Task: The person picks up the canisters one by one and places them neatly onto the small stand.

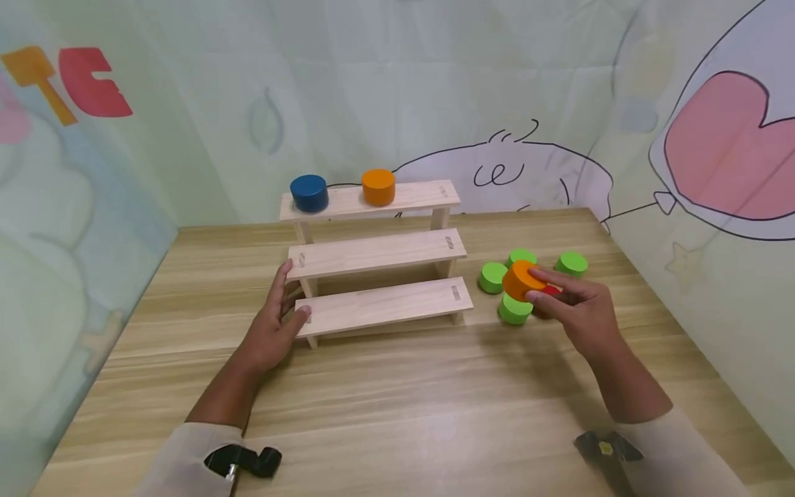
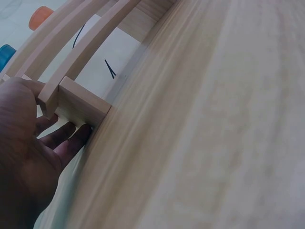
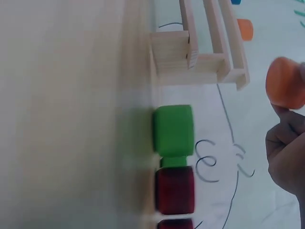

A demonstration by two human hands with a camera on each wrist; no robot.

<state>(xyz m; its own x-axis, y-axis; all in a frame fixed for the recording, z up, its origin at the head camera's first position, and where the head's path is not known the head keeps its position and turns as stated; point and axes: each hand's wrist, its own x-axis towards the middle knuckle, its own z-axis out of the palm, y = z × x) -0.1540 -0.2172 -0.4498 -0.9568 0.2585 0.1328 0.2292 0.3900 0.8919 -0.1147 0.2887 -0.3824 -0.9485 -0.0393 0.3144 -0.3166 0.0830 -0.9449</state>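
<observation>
A three-tier wooden stand (image 1: 373, 250) stands on the table. At its left end my left hand (image 1: 268, 337) grips it, thumb on the lowest board and fingers against the side; the left wrist view shows the fingers (image 2: 71, 140) bent by the end leg. My right hand (image 1: 589, 316) pinches an orange cylinder block (image 1: 519, 283) between thumb and fingers, raised above several green blocks (image 1: 515, 310) and a red block (image 1: 548, 295) partly hidden by the hand. On the top board sit a blue cylinder block (image 1: 310, 194) and another orange block (image 1: 379, 187).
The wood-grain table (image 1: 397, 400) extends in front of the stand and out to both sides. Behind it hangs a printed cloth (image 1: 348, 83) with cartoon drawings. One green block (image 1: 571, 264) lies off to the right of the others.
</observation>
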